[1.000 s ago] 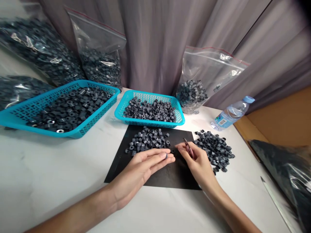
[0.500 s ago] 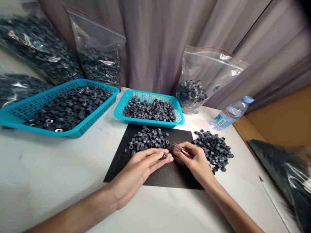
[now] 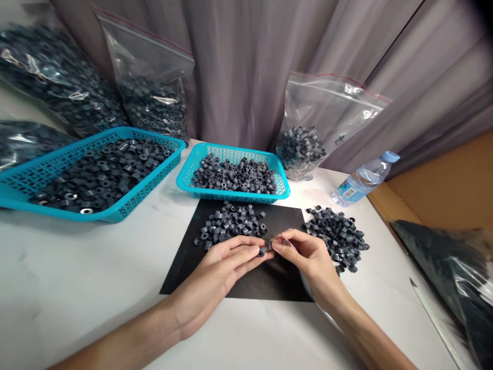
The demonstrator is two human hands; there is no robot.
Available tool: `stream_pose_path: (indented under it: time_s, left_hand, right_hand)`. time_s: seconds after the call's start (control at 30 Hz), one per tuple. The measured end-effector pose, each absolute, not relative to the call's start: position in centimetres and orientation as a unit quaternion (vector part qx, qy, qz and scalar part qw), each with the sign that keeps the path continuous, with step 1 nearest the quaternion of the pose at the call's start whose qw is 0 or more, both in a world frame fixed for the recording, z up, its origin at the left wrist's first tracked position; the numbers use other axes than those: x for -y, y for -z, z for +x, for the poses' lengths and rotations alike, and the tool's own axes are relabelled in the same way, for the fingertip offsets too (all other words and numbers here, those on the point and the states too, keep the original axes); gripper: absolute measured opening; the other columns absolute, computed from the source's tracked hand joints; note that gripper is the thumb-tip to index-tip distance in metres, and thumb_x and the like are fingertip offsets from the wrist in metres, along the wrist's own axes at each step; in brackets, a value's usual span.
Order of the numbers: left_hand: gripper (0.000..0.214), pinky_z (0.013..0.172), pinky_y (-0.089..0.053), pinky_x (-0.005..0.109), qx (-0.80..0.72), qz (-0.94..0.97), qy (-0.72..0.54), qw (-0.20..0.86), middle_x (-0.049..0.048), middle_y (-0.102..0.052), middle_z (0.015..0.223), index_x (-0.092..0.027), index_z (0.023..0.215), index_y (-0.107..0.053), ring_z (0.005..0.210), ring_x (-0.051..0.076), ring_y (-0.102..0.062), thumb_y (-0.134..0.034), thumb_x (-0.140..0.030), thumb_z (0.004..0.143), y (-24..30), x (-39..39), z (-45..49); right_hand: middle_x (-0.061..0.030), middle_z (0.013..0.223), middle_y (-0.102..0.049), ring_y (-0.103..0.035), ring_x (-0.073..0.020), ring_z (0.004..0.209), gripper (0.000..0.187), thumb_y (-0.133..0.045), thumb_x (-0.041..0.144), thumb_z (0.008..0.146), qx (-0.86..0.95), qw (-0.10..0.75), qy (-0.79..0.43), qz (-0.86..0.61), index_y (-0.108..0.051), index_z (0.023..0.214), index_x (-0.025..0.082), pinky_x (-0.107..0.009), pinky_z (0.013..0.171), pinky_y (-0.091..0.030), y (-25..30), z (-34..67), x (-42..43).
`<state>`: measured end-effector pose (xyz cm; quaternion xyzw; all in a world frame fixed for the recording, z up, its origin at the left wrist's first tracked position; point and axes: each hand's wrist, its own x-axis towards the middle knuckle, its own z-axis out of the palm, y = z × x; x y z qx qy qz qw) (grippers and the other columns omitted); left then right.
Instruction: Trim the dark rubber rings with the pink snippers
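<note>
My left hand [image 3: 227,264] holds a small dark grey ring [image 3: 262,252] between thumb and fingers, above a black mat [image 3: 254,285]. Close against it, my right hand [image 3: 302,252] pinches a second dark piece [image 3: 270,246] at its fingertips; its exact shape is partly hidden. Tweezers [image 3: 287,240] are tucked in the same right hand, their tips pointing up and to the left. Behind the left hand, a heap of grey rings [image 3: 233,223] lies on the mat. Another heap of dark rings [image 3: 341,239] lies to the right of my right hand.
Two blue baskets, a large one [image 3: 115,213] and a smaller one [image 3: 234,195], hold more rings. Behind them stand clear zip bags [image 3: 154,103] [image 3: 302,149] of parts. A water bottle [image 3: 364,180] leans at the right, near a cardboard box [image 3: 442,190] and a pale strip [image 3: 433,318].
My right hand has moved slightly left, up to the left fingertips, and a dark piece now shows in its pinch. The tweezers have swung more upright. The ring in my left hand has turned.
</note>
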<state>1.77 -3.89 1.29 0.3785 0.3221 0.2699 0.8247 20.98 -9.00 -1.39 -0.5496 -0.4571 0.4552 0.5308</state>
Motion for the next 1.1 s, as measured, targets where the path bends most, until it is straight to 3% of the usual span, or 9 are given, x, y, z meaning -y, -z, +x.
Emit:
stream_pose_path:
  time_s: [0.47, 0.67, 1.1]
  left_hand:
    - [0.031, 0.115, -0.034, 0.032, -0.308, 0.408, -0.237, 0.826, 0.0050, -0.068, 0.130, -0.021, 0.122, -0.065, 0.134, 0.022, -0.050, -0.063, -0.026, 0.092, -1.9, 4.0, 1.8]
    - [0.031, 0.115, -0.035, 0.030, -0.315, 0.400, -0.235, 0.828, 0.0036, -0.068, 0.130, -0.022, 0.122, -0.065, 0.135, 0.021, -0.049, -0.064, -0.026, 0.091, -1.9, 4.0, 1.8]
    - [0.029, 0.115, -0.037, 0.032, -0.337, 0.376, -0.241, 0.829, 0.0061, -0.073, 0.119, -0.018, 0.119, -0.067, 0.127, 0.021, -0.058, -0.063, -0.029, 0.092, -1.9, 3.8, 1.9]
  right_hand:
    - [-0.0026, 0.084, -0.070, -0.063, -0.0176, 0.080, 0.016, -0.072, 0.036, 0.083, 0.477, 0.544, -0.426, -0.544, -0.072, 0.084, 0.020, -0.030, 0.077, -0.049, 0.4, 20.8, 9.2]
    - [-0.0008, 0.079, -0.066, -0.058, -0.0148, 0.073, 0.020, -0.075, 0.038, 0.081, 0.489, 0.527, -0.420, -0.554, -0.071, 0.083, 0.019, -0.028, 0.070, -0.047, 0.6, 20.5, 9.2]
    - [-0.0001, 0.082, -0.065, -0.058, -0.0155, 0.078, 0.023, -0.069, 0.043, 0.086, 0.449, 0.575, -0.390, -0.562, -0.072, 0.088, 0.021, -0.028, 0.074, -0.047, 0.8, 21.1, 8.9]
